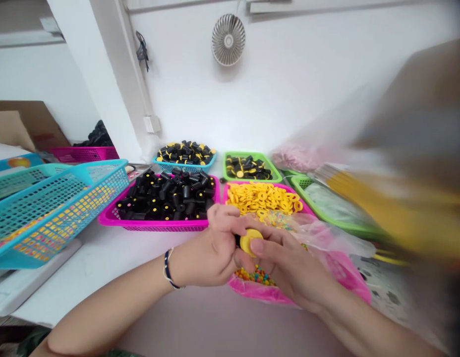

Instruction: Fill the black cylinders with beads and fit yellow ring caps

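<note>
My left hand (215, 245), with a dark and white bracelet at the wrist, is closed around a small black cylindrical piece that shows only as a dark edge. Against its end sits a round yellow cap (250, 242), gripped by the thumb and fingers of my right hand (285, 258). Both hands meet above the front of a pink basket lined with clear plastic, where small multicoloured beads (257, 275) lie. Just behind my hands is a heap of flat yellow rings (265, 197). Black cylinders (170, 194) fill the magenta basket (159, 224) to the left.
At the back stand a blue basket (183, 167) and a green basket (277, 174) of black-and-yellow pieces. A large blue basket (66, 218) tilts at left. A blurred yellow-and-grey shape (408, 208) crosses the right side. A small fan (228, 40) hangs on the wall.
</note>
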`<state>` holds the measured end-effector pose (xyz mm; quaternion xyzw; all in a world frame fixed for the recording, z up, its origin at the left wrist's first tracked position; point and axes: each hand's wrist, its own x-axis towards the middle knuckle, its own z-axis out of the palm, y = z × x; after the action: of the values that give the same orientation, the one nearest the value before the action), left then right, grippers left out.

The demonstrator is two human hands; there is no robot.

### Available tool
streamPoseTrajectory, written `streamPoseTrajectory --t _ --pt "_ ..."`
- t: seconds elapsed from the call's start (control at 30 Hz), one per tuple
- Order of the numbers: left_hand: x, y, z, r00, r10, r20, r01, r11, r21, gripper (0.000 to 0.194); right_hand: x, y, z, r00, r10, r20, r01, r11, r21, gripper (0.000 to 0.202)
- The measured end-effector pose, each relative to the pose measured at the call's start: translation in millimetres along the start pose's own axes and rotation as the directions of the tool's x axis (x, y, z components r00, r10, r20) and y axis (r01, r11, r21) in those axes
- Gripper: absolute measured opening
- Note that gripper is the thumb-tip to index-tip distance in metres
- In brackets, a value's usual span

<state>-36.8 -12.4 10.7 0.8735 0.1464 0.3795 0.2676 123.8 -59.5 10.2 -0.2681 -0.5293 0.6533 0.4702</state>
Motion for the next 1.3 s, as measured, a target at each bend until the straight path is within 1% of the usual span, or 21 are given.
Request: streamPoseTrajectory --t 0.03,0.1,0.2,0.23,0.3,0.33,0.37,0.4,0.43,0.47,0.5,0.53,0.6,0.63,0.7,0.77,0.87,0.93,1.0,1.13,1.3 --pt "0.8 0.2 0.6 1.0 0.01 0.029 -0.012 0.998 0.058 0.018 0.1 0.3 -1.0 1.0 -0.015 -0.001 0.015 0.999 -0.035 0.022" --pt "3.1 2.7 -1.6 0.996 0.055 0.067 -0.064 0.987 0.15 0.017 -1.1 -0.4 -5.4 0.994 -0.08 -0.076 0.065 0.981 -0.182 0.019" --pt "5.4 11.9 -24.6 0.994 0.102 0.032 -0.107 0.957 0.269 0.03 -7.1 -3.0 -14.8 0.932 -0.264 -0.249 0.101 0.848 -0.521 0.029" --pt "4.7 15.9 -39.0 0.997 0.083 -0.002 -0.078 0.947 0.311 0.035 -9.2 -3.7 -18.4 0.933 -0.26 -0.251 0.056 0.79 -0.611 0.031" --pt "-0.3 23.3 -75.8 0.99 -0.054 -0.133 0.106 0.9 0.423 0.034 -8.8 -5.8 -27.0 0.977 -0.088 -0.195 -0.086 0.673 -0.734 0.033" --pt "-4.4 25.6 -96.3 0.967 -0.151 -0.205 0.234 0.842 0.485 0.035 -4.5 -8.2 -32.3 0.984 0.019 -0.175 -0.15 0.609 -0.779 0.035" --pt "-9.3 26.1 -116.7 0.924 -0.272 -0.268 0.377 0.765 0.523 0.039 3.6 -12.2 -38.6 0.98 0.085 -0.178 -0.195 0.542 -0.818 0.037" --pt "-14.4 24.3 -135.8 0.866 -0.374 -0.332 0.499 0.684 0.531 0.042 15.7 -18.4 -45.9 0.977 0.083 -0.196 -0.212 0.473 -0.855 0.041" --pt "-19.4 19.9 -152.9 0.807 -0.438 -0.397 0.591 0.606 0.533 0.045 31.6 -26.9 -54.1 0.969 0.004 -0.246 -0.226 0.404 -0.886 0.045" --pt "-23.8 12.7 -167.1 0.755 -0.479 -0.448 0.656 0.54 0.528 0.047 50.4 -37.5 -63.1 0.947 -0.13 -0.293 -0.24 0.316 -0.918 0.051" --pt "-27.2 3.0 -178.2 0.718 -0.511 -0.472 0.695 0.488 0.529 0.048 71.0 -49.6 -72.5 0.911 -0.292 -0.292 -0.232 0.223 -0.947 0.056" --pt "-29.6 -9.0 -186.2 0.692 -0.537 -0.483 0.719 0.448 0.531 0.049 91.8 -62.5 -81.4 0.852 -0.442 -0.282 -0.244 0.141 -0.959 0.06" --pt "-31.7 -36.8 -194.5 0.656 -0.587 -0.475 0.737 0.362 0.571 0.048 128.5 -86.3 -95.4 0.803 -0.548 -0.234 -0.229 0.078 -0.97 0.075" --pt "-31.8 -51.2 -195.9 0.648 -0.596 -0.474 0.74 0.343 0.579 0.046 142.4 -95.3 -99.1 0.781 -0.586 -0.215 -0.231 0.049 -0.972 0.075" --pt "-31.9 -77.6 -196.4 0.647 -0.61 -0.457 0.734 0.336 0.59 0.04 159.9 -103.8 -98.2 0.77 -0.614 -0.175 -0.216 0.008 -0.976 0.068" --pt "-33.4 -97.3 -197.0 0.643 -0.618 -0.452 0.735 0.333 0.591 0.037 166.7 -98.0 -87.4 0.793 -0.599 -0.114 -0.174 -0.044 -0.984 0.054" --pt "-38.5 -110.9 -201.0 0.626 -0.629 -0.461 0.751 0.329 0.572 0.038 170.8 -68.1 -62.4 0.892 -0.451 0.03 -0.038 -0.139 -0.99 0.033" --pt "-42.3 -110.5 -205.2 0.612 -0.632 -0.476 0.767 0.327 0.552 0.039 178.8 -41.7 -46.2 0.946 -0.3 0.122 0.067 -0.187 -0.98 0.021" --pt "-45.4 -104.5 -209.7 0.603 -0.627 -0.494 0.78 0.332 0.53 0.041 194.6 -16.8 -32.9 0.965 -0.188 0.182 0.139 -0.22 -0.965 0.02" --pt "-50.1 -81.3 -216.2 0.612 -0.6 -0.515 0.784 0.374 0.495 0.043 242.8 15.4 -13.5 0.961 -0.097 0.26 0.224 -0.277 -0.934 0.033" --pt "-56.2 -45.6 -216.3 0.638 -0.554 -0.535 0.769 0.435 0.467 0.042 298.8 29.8 6.7 0.943 0.063 0.328 0.33 -0.317 -0.889 0.031"
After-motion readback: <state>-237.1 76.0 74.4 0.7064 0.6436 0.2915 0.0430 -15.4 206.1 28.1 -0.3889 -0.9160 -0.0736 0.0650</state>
